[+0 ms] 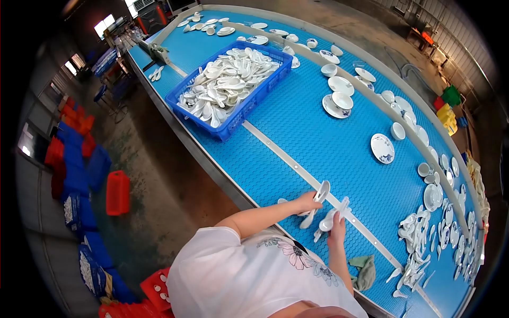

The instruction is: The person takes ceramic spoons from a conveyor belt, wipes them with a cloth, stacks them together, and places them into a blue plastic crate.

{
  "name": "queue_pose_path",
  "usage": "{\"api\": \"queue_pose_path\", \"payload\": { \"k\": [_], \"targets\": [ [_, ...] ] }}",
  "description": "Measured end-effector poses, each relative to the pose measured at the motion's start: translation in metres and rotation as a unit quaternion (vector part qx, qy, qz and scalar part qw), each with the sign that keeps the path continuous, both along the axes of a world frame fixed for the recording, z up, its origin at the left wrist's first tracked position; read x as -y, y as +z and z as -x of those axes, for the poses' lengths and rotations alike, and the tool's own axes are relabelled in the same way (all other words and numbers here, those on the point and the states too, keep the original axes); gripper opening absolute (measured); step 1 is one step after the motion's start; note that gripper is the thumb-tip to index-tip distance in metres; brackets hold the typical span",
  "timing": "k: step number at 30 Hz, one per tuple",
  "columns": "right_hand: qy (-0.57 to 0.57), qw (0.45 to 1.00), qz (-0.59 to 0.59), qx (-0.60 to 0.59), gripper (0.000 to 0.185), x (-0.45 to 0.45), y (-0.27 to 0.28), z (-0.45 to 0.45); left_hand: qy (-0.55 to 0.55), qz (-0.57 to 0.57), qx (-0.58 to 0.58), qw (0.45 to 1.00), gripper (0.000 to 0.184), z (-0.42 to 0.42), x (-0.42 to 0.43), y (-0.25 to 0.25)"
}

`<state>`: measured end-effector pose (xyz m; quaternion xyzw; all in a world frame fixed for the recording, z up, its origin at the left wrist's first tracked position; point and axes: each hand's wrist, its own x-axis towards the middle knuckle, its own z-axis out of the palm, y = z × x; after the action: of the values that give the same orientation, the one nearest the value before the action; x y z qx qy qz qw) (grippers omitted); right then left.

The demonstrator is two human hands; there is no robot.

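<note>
My left hand (pixel 306 203) is closed around white ceramic soup spoons; one spoon (pixel 322 191) points up and another (pixel 307 219) hangs below the fingers. Close beside it, my right hand (pixel 337 229) grips a small bunch of white spoons (pixel 327 220), with handles sticking out past the fingers. How many each hand holds I cannot tell. Both hands are over the near edge of the blue table (pixel 281 159), close to a metal strip (pixel 296 167). Part of another white piece (pixel 282 201) shows by my left wrist.
A blue basket (pixel 228 127) heaped with white spoons stands ahead to the left. Loose spoons (pixel 416 233) lie in a pile to the right, near a grey-green cloth (pixel 365 271). Bowls and plates (pixel 382 148) line the far side. Red (pixel 117 193) and blue crates stand on the floor.
</note>
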<state>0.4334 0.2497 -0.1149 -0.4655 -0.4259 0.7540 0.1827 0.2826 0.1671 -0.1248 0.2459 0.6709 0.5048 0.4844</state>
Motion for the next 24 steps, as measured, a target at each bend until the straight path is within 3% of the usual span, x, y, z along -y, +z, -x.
{"api": "queue_pose_path", "payload": {
  "k": [1, 2, 3, 7, 9, 13, 14, 15, 17, 19, 21, 22, 24],
  "targets": [
    [0.056, 0.998, 0.003, -0.006, 0.044, 0.0, 0.005, 0.005, 0.023, -0.042, 0.057, 0.997, 0.056, -0.006, -0.006, -0.005],
    [0.078, 0.997, -0.005, -0.024, 0.048, 0.0, -0.004, 0.009, 0.008, -0.08, 0.015, 0.997, 0.066, -0.011, -0.01, -0.01],
    [0.101, 0.994, -0.015, -0.044, 0.052, -0.002, -0.014, 0.014, 0.006, -0.082, 0.014, 0.997, 0.066, -0.01, -0.012, -0.015],
    [0.153, 0.985, -0.072, -0.046, 0.059, 0.014, 0.033, 0.029, -0.006, -0.138, 0.138, 0.981, 0.069, 0.001, -0.007, -0.005],
    [0.244, 0.958, -0.138, -0.061, 0.064, 0.012, 0.031, 0.031, -0.004, -0.122, 0.346, 0.93, 0.061, 0.012, 0.003, -0.004],
    [0.349, 0.912, -0.211, -0.048, 0.064, 0.005, 0.03, 0.033, 0.045, -0.125, 0.432, 0.892, 0.051, 0.019, 0.017, 0.001],
    [0.324, 0.901, -0.287, 0.001, 0.063, 0.009, 0.038, 0.031, 0.08, -0.149, 0.448, 0.878, 0.045, 0.019, 0.022, 0.002],
    [0.324, 0.902, -0.286, 0.001, 0.063, 0.009, 0.043, 0.027, 0.08, -0.147, 0.448, 0.878, 0.045, 0.023, 0.025, -0.002],
    [0.26, 0.947, -0.185, -0.037, 0.058, 0.003, 0.047, 0.018, 0.102, -0.162, 0.559, 0.807, 0.037, 0.037, 0.031, -0.009],
    [0.224, 0.963, -0.145, -0.038, 0.049, -0.009, 0.044, 0.006, 0.152, -0.252, 0.527, 0.797, 0.032, 0.061, 0.028, -0.028],
    [0.144, 0.987, -0.058, -0.028, 0.039, -0.017, 0.039, -0.011, 0.093, -0.415, 0.557, 0.713, 0.037, 0.106, 0.026, -0.015],
    [0.109, 0.991, -0.074, -0.019, 0.031, -0.018, 0.036, -0.019, 0.097, -0.443, 0.497, 0.74, 0.038, 0.139, 0.027, -0.012],
    [0.088, 0.994, -0.061, -0.009, 0.03, -0.023, 0.025, -0.039, 0.234, -0.439, 0.417, 0.761, 0.034, 0.203, 0.027, 0.034]
  ]
}}
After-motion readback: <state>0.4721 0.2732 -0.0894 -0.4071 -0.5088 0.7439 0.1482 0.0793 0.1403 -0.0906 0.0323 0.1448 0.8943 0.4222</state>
